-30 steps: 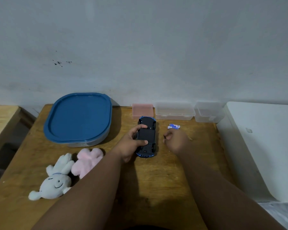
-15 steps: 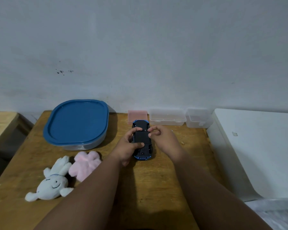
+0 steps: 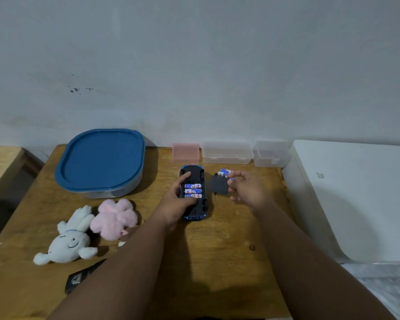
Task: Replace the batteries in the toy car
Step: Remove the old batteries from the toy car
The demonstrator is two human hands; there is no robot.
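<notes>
Near the left edge of the wooden counter lie a white plush toy and a pink plush toy. Farther in, the left hand grips the blue plastic toy car, which lies upside down mid-counter, three blue-and-white batteries showing in its open bay. Just right, the right hand pinches the dark grey flat battery cover between thumb and fingers. Behind it lie loose spare batteries. A blue-lidded plastic container and a small pink box stand by the wall.
</notes>
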